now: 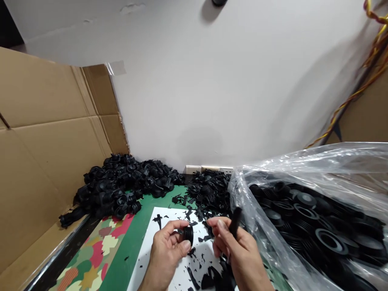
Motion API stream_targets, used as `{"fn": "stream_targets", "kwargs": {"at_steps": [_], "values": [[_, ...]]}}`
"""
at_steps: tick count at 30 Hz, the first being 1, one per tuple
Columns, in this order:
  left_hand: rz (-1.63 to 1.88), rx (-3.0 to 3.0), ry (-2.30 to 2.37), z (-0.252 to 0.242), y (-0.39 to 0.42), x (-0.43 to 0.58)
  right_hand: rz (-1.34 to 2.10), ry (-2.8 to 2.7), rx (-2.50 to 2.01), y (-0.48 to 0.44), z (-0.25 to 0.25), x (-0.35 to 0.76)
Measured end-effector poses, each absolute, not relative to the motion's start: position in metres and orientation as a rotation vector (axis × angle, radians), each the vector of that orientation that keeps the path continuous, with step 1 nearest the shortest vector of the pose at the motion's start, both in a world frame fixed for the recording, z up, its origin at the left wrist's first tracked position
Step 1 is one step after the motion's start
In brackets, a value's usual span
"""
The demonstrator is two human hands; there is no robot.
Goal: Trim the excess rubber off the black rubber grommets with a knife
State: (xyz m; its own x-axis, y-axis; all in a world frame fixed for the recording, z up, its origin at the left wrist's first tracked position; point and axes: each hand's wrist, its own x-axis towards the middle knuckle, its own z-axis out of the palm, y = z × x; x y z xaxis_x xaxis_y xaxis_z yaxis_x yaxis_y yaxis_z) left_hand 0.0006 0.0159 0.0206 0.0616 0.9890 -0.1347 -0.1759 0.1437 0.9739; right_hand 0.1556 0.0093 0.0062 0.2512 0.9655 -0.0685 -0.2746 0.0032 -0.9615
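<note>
Between the thumb and fingers of my left hand [166, 248] is a small black ribbed rubber bellows [188, 235], held above the white sheet [144, 262]. To its right, my right hand [239, 252] is closed around a slim tool with a black handle [235, 222]. The handle sticks up past the thumb, and the tool's working end cannot be made out. A gap separates the right fingertips from the bellows. Black rubber scraps [209, 279] lie scattered on the sheet below both hands.
Ribbed black parts [121, 182] are piled at the back left, beside a cardboard wall [45, 121]. A heap of trimmings [209, 190] sits at back centre near power sockets [194, 169]. On the right, a clear plastic bag [245, 202] holds many bellows [306, 212].
</note>
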Motion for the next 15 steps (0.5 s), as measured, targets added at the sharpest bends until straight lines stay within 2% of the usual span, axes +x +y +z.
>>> {"fn": "stream_targets", "kwargs": {"at_steps": [7,15], "values": [[1.225,1.142,1.083,0.014,0.018,0.002,1.130,-1.167,-1.197,0.006,0.004,0.140],[1.170,1.036,1.017,0.013,0.015,0.003,1.371,-0.883,-1.230,0.011,-0.018,0.134]]}}
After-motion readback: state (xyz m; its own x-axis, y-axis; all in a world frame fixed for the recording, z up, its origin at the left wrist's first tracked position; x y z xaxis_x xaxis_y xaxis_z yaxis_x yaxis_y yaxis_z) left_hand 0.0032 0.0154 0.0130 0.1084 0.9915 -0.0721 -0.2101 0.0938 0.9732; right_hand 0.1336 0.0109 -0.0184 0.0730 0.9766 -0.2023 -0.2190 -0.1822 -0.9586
